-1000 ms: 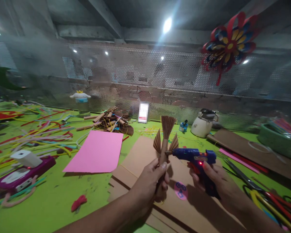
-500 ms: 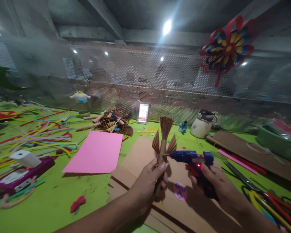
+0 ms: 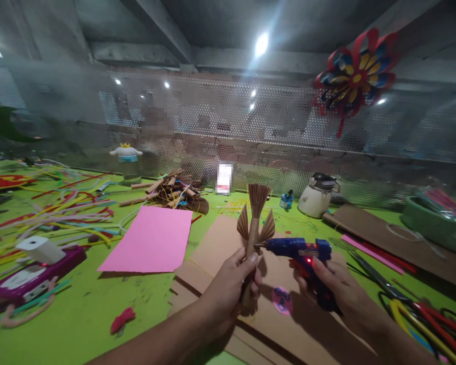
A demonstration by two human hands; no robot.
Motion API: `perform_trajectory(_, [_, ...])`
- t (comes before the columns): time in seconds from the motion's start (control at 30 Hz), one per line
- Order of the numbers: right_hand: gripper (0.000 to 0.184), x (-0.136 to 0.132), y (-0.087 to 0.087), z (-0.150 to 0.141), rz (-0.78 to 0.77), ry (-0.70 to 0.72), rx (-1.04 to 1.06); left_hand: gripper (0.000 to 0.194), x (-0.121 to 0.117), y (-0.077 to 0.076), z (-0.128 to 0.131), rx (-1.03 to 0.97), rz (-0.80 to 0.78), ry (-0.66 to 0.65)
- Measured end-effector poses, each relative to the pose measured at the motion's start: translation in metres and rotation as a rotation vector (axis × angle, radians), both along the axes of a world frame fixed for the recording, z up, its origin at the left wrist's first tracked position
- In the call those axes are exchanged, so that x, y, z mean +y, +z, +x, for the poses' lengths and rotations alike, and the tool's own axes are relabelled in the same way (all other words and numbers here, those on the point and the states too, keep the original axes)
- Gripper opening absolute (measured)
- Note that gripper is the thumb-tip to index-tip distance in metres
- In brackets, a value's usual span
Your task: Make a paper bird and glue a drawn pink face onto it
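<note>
My left hand (image 3: 240, 281) is wrapped round the lower part of a brown paper figure (image 3: 254, 230), held upright. The figure has a rolled body, a pleated fan at the top and a pleated wing on each side. In my right hand (image 3: 332, 289) is a blue hot glue gun (image 3: 302, 247) with a red light glowing. Its nozzle points left and meets, or nearly meets, the figure's body just below the right wing. Beneath both hands lie stacked brown cardboard sheets (image 3: 209, 248), with a pink round piece (image 3: 282, 300) bearing blue drawing on top.
Left of the cardboard lie a pink sheet (image 3: 155, 238), a purple power strip (image 3: 34, 284) with a white plug, and a small red piece (image 3: 122, 320). Brown paper rolls (image 3: 175, 190) are heaped behind. Scissors (image 3: 387, 284), a white jug (image 3: 317, 197) and a green basin (image 3: 433, 223) stand rightward.
Both hands have shifted very slightly left, with the paper figure and the glue gun. The nozzle stays at the figure's body.
</note>
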State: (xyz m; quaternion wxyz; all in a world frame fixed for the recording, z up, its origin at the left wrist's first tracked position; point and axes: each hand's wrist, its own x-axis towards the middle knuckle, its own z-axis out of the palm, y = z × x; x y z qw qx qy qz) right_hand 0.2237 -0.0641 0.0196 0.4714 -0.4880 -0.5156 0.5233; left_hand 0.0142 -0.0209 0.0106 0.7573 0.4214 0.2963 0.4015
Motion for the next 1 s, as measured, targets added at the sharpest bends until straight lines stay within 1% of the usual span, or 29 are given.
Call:
perform_trajectory(0.2, [0.049,0.0017,-0.0008,0.0004,0.026,-0.003,0.058,0.026,0.0011,-0.0021,0.0009,0.021,-0.014,-0.032])
perform_trajectory(0.47, [0.049,0.0018,-0.0033,0.0006,0.021,0.004,0.065,0.017,0.0025,-0.0009,0.0011,0.002,-0.031,-0.010])
perform_trajectory(0.6, [0.048,0.0017,-0.0039,-0.0006,0.032,-0.013,0.079,0.020,0.0024,-0.0030,0.0017,0.008,-0.041,-0.048])
perform_trajectory(0.77, [0.050,0.0018,-0.0020,0.0014,0.023,-0.037,0.092,0.021,0.0034,-0.0051,0.0015,0.015,-0.033,-0.048])
perform_trajectory(0.93, [0.051,0.0024,-0.0027,-0.0007,-0.001,-0.015,0.067,0.018,0.0031,-0.0020,0.0012,0.024,-0.036,-0.025])
perform_trajectory(1.0, [0.050,0.0019,-0.0023,-0.0036,0.009,-0.027,0.077,0.019,0.0016,-0.0003,0.0014,0.023,-0.023,-0.029])
